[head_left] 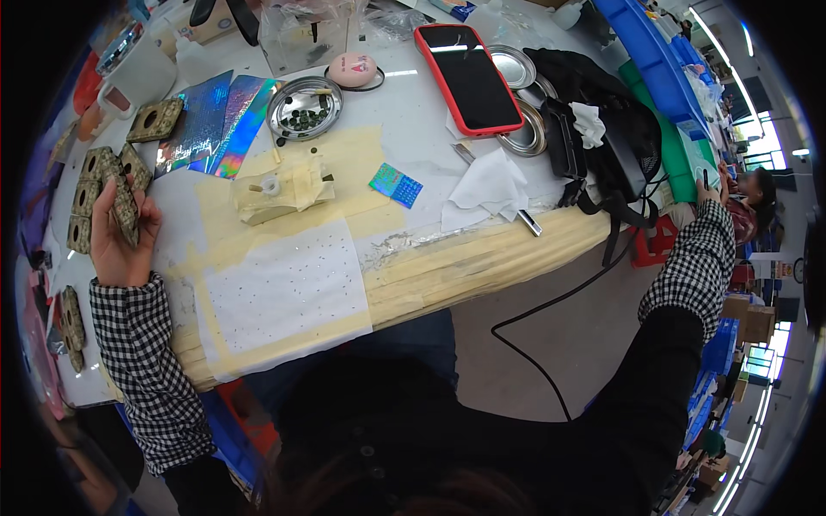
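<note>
We hold a camouflage-patterned piece (126, 217) in the left grip (120, 245); our right grip (708, 194) is near a green container (673, 163).

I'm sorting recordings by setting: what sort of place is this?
Probably a workshop or factory floor: a tape-covered workbench, a metal dish of small dark pieces, and cardboard boxes beyond.
</note>
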Demonstrator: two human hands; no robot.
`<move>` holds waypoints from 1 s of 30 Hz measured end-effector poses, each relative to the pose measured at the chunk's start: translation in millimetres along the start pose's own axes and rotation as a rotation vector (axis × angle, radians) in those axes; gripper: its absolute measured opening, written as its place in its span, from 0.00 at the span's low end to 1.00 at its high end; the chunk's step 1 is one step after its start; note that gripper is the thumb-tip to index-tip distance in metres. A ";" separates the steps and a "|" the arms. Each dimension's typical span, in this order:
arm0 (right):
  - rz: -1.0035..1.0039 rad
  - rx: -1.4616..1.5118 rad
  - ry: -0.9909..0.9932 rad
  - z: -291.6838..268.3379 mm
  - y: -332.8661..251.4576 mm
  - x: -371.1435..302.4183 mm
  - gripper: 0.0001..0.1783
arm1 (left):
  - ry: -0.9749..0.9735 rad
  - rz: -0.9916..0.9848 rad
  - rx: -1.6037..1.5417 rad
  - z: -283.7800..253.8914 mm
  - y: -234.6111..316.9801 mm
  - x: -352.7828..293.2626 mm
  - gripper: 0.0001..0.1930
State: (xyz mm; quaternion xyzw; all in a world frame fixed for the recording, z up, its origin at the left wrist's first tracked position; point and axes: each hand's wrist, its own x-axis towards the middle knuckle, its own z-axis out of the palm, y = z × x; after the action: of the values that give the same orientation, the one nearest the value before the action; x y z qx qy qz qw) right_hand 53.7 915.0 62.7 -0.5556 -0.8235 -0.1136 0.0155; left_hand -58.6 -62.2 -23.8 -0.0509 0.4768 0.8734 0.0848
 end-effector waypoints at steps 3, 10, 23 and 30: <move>0.031 0.050 -0.063 -6.6 2.2 -1.5 0.36 | -0.034 0.004 0.001 -1.5 0.9 -1.8 0.15; 0.006 0.129 -0.020 -3.5 23.8 21.8 0.27 | 0.054 0.033 0.037 16.5 1.3 -4.8 0.16; 0.065 0.205 0.500 -106.1 23.5 5.0 0.28 | -0.089 0.009 -0.002 4.7 3.9 -6.7 0.16; 0.132 0.144 0.399 -109.2 54.9 -27.3 0.28 | -0.124 0.011 -0.031 6.6 2.9 -7.5 0.17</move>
State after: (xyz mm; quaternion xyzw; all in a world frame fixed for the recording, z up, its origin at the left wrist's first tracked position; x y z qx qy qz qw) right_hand 103.6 887.4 174.2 -0.5723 -0.7719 -0.1611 0.2251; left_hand -51.8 -59.0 -16.5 0.0045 0.4571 0.8828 0.1084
